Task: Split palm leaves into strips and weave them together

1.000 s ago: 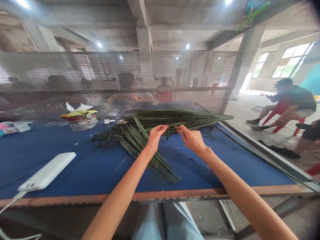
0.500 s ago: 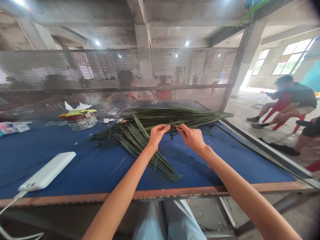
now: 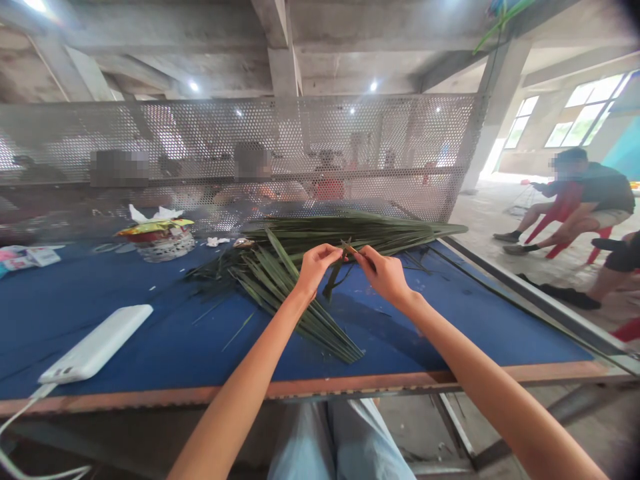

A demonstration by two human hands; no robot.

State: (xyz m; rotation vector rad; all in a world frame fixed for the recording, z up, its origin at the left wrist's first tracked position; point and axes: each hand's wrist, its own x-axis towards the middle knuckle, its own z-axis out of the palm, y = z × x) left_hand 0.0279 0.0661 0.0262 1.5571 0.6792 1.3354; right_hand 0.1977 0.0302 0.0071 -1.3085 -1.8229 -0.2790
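Leaf strip swung left, hanging below left grip

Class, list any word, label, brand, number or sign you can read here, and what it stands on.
None can be read.
Yellow wrapper on the white basket: any print too small and blurred.
Pale packet at the left edge: too blurred to tell.
White power bank: no lettering can be made out.

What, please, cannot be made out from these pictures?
In the head view:
Brownish piece at the right hand: too small to identify.
Green strip: gripped part hidden by the left hand.
White cable: part cut off by the left edge.
People behind the perforated screen: details blurred by its mesh.
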